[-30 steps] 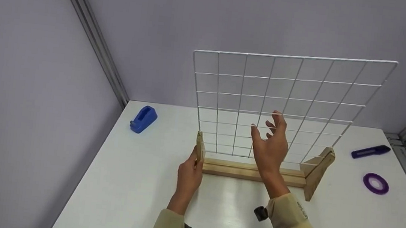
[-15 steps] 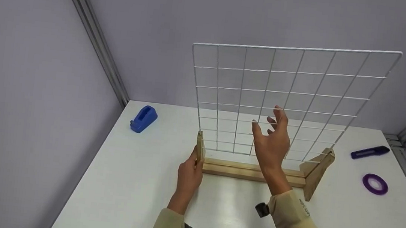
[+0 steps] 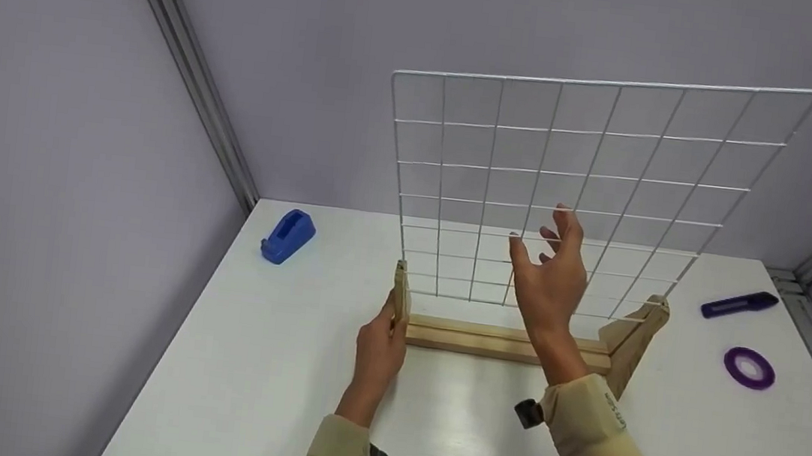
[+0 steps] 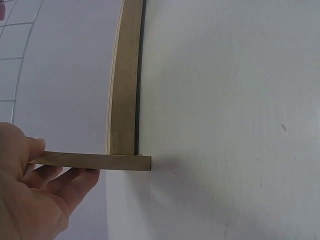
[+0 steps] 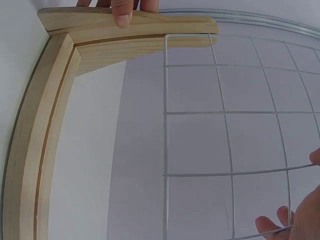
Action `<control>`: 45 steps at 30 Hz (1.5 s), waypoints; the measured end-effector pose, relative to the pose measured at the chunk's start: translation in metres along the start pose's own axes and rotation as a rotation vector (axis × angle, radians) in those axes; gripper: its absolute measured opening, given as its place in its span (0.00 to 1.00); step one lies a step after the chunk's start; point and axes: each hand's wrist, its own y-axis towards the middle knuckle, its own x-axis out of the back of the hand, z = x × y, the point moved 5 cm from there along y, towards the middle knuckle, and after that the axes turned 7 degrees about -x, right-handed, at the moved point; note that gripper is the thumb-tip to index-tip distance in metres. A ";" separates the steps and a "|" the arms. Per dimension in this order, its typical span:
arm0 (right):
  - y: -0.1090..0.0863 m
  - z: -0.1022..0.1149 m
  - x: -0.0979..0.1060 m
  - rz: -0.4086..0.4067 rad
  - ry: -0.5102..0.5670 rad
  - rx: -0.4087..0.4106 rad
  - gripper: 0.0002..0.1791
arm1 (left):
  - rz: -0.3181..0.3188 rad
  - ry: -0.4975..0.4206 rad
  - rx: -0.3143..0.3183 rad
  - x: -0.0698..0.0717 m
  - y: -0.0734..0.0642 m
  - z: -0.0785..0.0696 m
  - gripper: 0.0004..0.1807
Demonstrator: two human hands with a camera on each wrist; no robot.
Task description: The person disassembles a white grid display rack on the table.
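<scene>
A white wire grid panel [image 3: 598, 154] stands upright between the two side pieces of a wooden frame [image 3: 469, 343]. Its lower edge hangs above the frame's grooved bottom beam, and its lower corner meets the left side piece in the right wrist view. My right hand [image 3: 549, 288] holds the grid by its wires near the middle, thumb and fingers spread across a few wires; some fingers are hidden behind the palm. With thumb on one face and fingers on the other, my left hand [image 4: 37, 185] pinches the wooden left side piece [image 4: 95, 161].
A blue tape dispenser [image 3: 289, 237] sits at the back left of the white table [image 3: 248, 362]. To the right lie a dark blue slotted tool [image 3: 739, 304] and a purple ring [image 3: 749, 368]. Grey walls rise behind and at the left.
The grid panel has risen with my right hand, widening the gap above the bottom beam. My left hand stays on the side piece, and the wooden frame has not moved.
</scene>
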 end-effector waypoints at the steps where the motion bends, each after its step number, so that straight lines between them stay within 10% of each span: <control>1: 0.000 0.001 0.000 0.001 0.000 0.001 0.38 | -0.001 0.000 0.001 0.000 0.000 0.001 0.30; 45: 0.025 0.051 0.009 0.009 0.054 0.093 0.40 | -0.014 0.007 0.015 -0.002 0.000 0.001 0.30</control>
